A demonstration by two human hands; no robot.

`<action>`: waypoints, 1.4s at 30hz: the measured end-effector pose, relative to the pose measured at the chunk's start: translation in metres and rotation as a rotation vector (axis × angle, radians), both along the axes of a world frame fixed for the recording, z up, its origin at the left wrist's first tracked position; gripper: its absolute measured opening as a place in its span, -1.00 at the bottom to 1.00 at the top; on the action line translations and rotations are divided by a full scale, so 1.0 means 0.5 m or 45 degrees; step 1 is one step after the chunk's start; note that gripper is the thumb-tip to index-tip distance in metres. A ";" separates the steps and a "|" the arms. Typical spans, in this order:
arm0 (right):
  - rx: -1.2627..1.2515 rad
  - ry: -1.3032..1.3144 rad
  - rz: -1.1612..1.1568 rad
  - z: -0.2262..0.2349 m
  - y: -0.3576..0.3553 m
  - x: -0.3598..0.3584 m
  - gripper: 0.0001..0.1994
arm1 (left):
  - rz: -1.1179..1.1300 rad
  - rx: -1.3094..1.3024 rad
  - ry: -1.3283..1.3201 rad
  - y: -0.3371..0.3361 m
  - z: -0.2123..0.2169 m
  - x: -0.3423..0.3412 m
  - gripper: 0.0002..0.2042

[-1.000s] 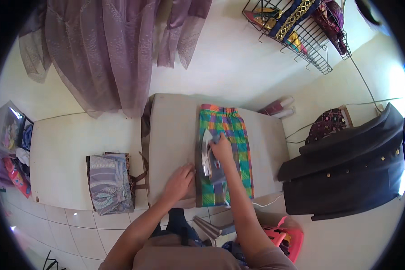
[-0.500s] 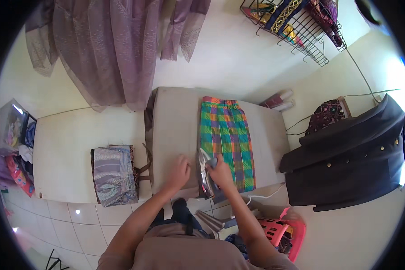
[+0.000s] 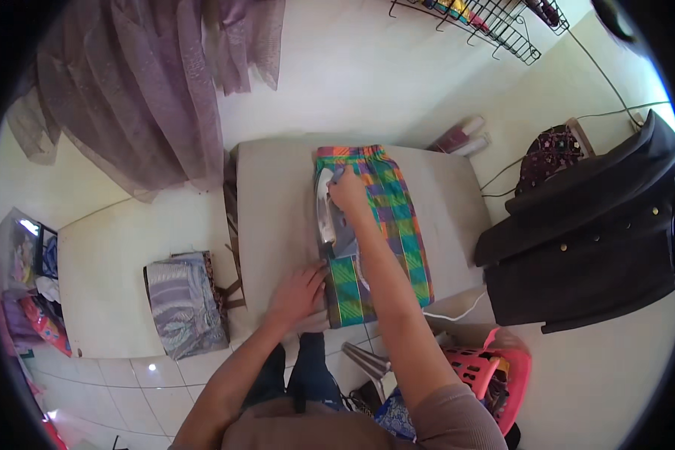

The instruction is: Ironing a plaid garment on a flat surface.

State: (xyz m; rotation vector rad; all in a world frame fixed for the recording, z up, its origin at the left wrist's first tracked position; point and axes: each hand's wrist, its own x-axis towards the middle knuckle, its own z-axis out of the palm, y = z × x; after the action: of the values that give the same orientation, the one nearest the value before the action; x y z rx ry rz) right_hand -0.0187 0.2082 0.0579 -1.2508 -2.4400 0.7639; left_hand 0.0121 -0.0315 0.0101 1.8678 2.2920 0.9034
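Note:
A plaid garment point(image 3: 386, 217) in green, orange and purple, with a gathered waistband at its far end, lies folded on the padded ironing surface point(image 3: 274, 202). My right hand point(image 3: 350, 189) is wrapped round the handle of a clothes iron point(image 3: 325, 214). The iron rests along the garment's left edge, its tip close to the waistband. Part of the handle is hidden by my fingers. My left hand point(image 3: 298, 292) lies flat with its fingers stretched out, fingertips touching the near left edge of the garment.
Folded patterned cloths point(image 3: 186, 304) lie on the white table point(image 3: 101, 277) to the left. A dark buttoned jacket point(image 3: 577, 240) hangs at the right. Below it stands a pink basket point(image 3: 519, 382) of clothes. A white cord point(image 3: 457, 315) runs off the near right edge.
My right hand has slid the iron away from me, from the garment's near end up to its waistband. My left hand has come to the garment's near left edge.

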 end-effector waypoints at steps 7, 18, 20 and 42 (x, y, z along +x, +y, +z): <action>-0.030 -0.218 0.069 0.008 -0.168 0.264 -0.43 | -0.018 0.060 0.096 -0.006 -0.021 -0.005 -0.71; 0.063 -0.157 0.000 0.009 -0.045 0.179 -0.47 | 0.110 -0.007 0.235 0.017 -0.037 0.029 -0.80; 0.114 -0.090 0.058 -0.002 0.027 0.122 -0.48 | 0.166 -0.027 0.090 0.038 -0.016 0.043 -0.85; -0.081 -0.088 0.206 0.010 0.071 0.272 -0.53 | 0.563 -0.237 -0.013 0.260 0.002 0.108 -0.50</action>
State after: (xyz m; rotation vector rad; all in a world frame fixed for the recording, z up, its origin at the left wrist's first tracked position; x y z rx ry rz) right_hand 0.1175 0.2435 0.0631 -1.1301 -2.6171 0.8609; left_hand 0.0663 0.0985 0.0113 1.3044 2.7272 0.6946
